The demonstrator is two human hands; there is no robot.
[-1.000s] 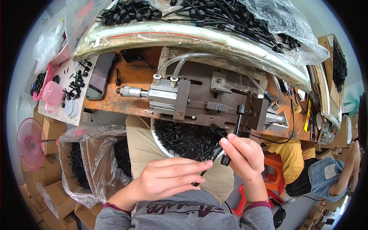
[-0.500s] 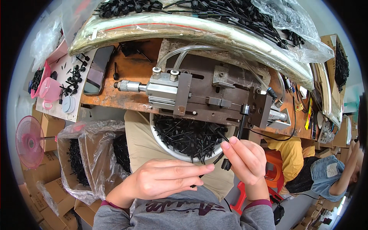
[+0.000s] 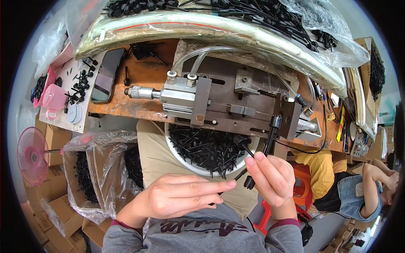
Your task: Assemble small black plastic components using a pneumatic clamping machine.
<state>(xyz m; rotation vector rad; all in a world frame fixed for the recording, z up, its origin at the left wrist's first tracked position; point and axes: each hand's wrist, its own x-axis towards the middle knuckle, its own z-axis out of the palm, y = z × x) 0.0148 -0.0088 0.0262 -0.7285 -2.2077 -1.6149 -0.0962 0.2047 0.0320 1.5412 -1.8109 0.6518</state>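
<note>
Below the machine, my right hand [image 3: 273, 179] pinches black plastic stems between thumb and fingers. One of them is a thick black stem [image 3: 268, 145] with a shiny round head, standing up toward the machine's right end. A ribbed black knob [image 3: 249, 182] shows under those fingers. A second, thinner stem with a dark head [image 3: 240, 140] leans up over the bowl. My left hand [image 3: 181, 195] lies to the left, its fingers straight and pressed together around a thin black rod [image 3: 241, 173] that runs toward my right hand. Most of that rod is hidden by the fingers.
A white bowl [image 3: 185, 165] full of black stems rests at my lap under the metal clamping machine [image 3: 179, 101]. On the bench are a phone [image 3: 109, 76] and a pink cup [image 3: 55, 101]. A plastic-lined box [image 3: 101, 168] stands left; another person [image 3: 358, 189] sits right.
The round-headed stem in my right hand has tilted to the right, and that hand has shifted slightly right. My left hand stays almost still. The other person's arms have moved.
</note>
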